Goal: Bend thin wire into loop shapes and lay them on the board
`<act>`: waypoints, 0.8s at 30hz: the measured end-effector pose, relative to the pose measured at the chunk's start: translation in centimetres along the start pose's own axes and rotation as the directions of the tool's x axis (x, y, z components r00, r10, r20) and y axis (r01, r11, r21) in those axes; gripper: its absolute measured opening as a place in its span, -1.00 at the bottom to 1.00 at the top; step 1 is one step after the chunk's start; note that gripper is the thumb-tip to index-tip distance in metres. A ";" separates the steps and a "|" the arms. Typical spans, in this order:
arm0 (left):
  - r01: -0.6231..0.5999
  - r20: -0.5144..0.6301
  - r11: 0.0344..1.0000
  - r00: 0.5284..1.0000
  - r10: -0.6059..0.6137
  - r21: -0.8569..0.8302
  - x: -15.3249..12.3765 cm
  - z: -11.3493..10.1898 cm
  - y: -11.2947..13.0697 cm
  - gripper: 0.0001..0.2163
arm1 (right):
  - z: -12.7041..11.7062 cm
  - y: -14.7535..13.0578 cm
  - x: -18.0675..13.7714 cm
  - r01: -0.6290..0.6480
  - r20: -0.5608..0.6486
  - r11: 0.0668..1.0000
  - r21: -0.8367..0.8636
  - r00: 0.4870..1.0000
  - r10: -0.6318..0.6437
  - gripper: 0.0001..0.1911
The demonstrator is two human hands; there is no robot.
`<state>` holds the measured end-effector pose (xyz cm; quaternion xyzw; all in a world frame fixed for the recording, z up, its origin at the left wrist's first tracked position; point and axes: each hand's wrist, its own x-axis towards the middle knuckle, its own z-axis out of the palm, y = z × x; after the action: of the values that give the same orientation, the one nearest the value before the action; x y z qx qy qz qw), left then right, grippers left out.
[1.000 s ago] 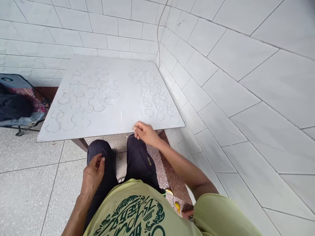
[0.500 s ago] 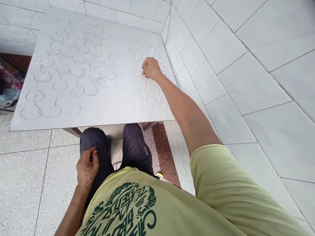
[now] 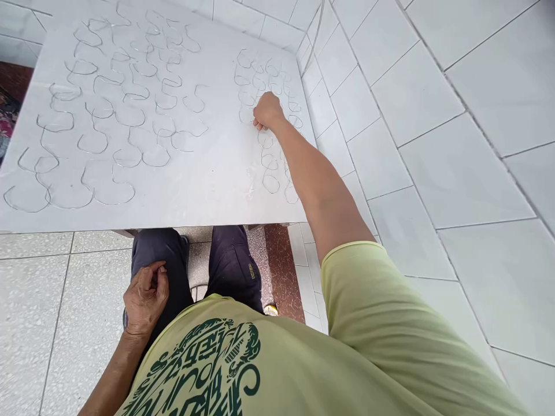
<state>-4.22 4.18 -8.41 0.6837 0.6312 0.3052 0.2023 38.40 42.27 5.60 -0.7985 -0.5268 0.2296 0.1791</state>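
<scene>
Listing bent wire loops [image 3: 271, 192] on a white tabletop [image 3: 208, 196], seemingly light and springy, best lifted by one curve; right hand [image 3: 267, 111] curled narrow among them, any grip unclear; left hand [image 3: 145, 299] curled on dark trousers [image 3: 156, 248].

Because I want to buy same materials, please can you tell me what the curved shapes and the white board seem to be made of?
The curved shapes look like thin bent metal wire: the lines are fine and even, with a slight grey shine, though they are too thin to be sure. The white board seems a smooth, flat painted or laminated panel with a soft sheen; its core does not show.
</scene>
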 end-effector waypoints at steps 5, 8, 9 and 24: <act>-0.042 -0.020 0.999 0.999 0.042 0.032 0.1 0.0 0.2 -0.80 | -0.5 -0.1 -0.4 -0.005 -0.057 1.000 0.024 0.998 0.006 -0.86; -0.046 -0.022 0.998 0.999 0.047 0.032 0.2 -0.1 0.4 -0.80 | -0.9 -0.5 -1.9 0.097 -0.135 0.995 0.014 0.986 -0.094 -0.80; -0.046 -0.018 0.999 0.999 0.046 0.027 0.2 -0.2 0.5 -0.79 | -0.9 -0.8 -2.6 0.154 -0.135 0.988 -0.023 0.979 -0.155 -0.80; -0.050 -0.055 0.993 0.997 0.056 0.104 0.4 0.1 -1.3 -0.79 | 6.5 -14.8 -6.5 0.518 -0.005 0.803 -0.295 0.839 -0.544 -0.62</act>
<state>-5.10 4.74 -9.25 0.7004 0.6335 0.2973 0.1403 21.35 42.21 9.17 -0.6456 -0.7478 0.0571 0.1442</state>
